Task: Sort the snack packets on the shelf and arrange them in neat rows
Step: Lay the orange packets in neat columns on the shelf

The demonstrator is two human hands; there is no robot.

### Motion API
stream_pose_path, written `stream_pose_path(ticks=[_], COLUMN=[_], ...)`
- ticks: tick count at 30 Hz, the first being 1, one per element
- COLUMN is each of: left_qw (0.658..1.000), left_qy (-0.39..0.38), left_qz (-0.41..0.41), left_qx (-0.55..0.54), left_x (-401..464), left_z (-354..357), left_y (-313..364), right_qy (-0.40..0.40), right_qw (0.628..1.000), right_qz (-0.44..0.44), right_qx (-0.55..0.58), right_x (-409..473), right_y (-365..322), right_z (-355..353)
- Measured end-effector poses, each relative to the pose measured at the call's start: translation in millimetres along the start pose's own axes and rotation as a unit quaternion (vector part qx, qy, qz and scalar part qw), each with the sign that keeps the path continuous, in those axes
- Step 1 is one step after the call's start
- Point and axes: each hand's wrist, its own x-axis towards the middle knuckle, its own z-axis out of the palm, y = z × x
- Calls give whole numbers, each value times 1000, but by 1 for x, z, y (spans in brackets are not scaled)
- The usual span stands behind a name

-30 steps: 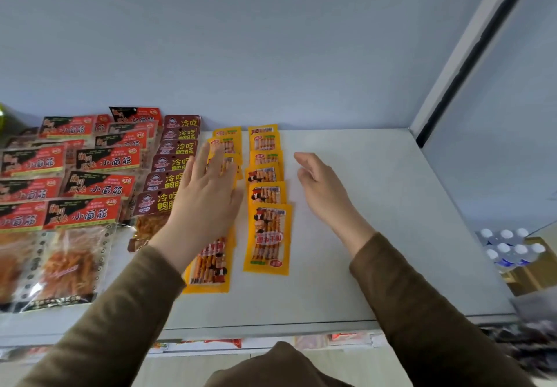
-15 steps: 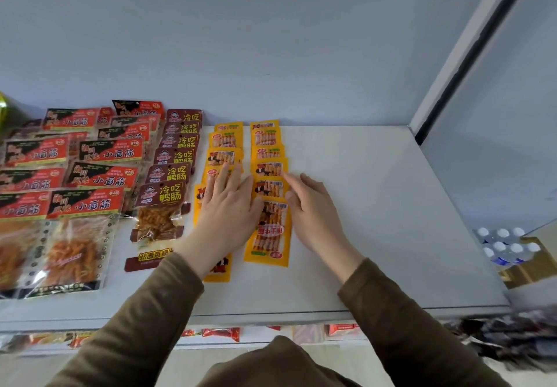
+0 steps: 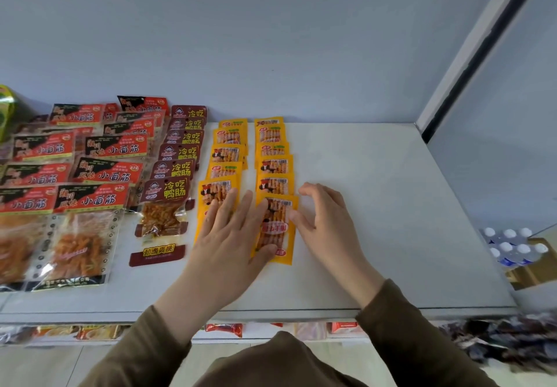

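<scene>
White shelf [image 3: 376,205] stretches out under my sleeves, backed by a pale blue wall. Nearest to me, my left hand [image 3: 229,242] lies flat with its fingers spread, pressing on the front packet of the left yellow row [image 3: 224,157], thumb reaching across onto the front yellow packet [image 3: 275,227] of the right yellow row [image 3: 274,157]. My right hand [image 3: 324,221] sits just beside that packet's right edge, fingers loosely curled and touching the edge, gripping nothing that I can see. Between them the front packet lies slightly askew, so I judge I am nudging it square. Behind it both yellow rows run back to the wall, overlapped like shingles and fairly even. To the left, a maroon row [image 3: 180,157] looks tidy, though its front packet [image 3: 161,221] sits lower and a bit crooked. Farther left, the red and black packets [image 3: 90,169] are in rows but looser at the back. Most sorting seems done; straightening remains, and the shelf's right half holds nothing.
</scene>
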Motion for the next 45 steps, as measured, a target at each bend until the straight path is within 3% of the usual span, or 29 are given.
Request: stream_pose_path(ticks=[14, 17, 20, 24, 28, 34, 38, 45], left_qw=[999, 989, 984, 994, 995, 997, 991, 997], left_qy=[47, 110, 100, 61, 65, 49, 91, 73], left_qz=[-23, -79, -129, -84, -65, -54, -60, -25], left_qx=[-13, -61, -65, -39, -25, -33, -80, -31], left_x=[-6, 3, 15, 20, 23, 26, 11, -23], left_z=[3, -6, -8, 2, 3, 1, -2, 5], left_y=[3, -32, -57, -58, -62, -64, -67, -71], right_qy=[-5, -2, 11, -55, -89, -88, -46, -77], right_qw=[1000, 999, 999, 993, 990, 991, 996, 983], right_qz=[-20, -14, -47, -63, -48, -50, -60, -74], right_qx=[6, 34, 0, -89, -95, -90, -56, -146], right_x=[2, 9, 27, 41, 43, 45, 36, 9], right_y=[-7, -15, -32, -40, -33, -29, -31, -30], right_z=[-3, -8, -4, 15, 29, 33, 28, 30])
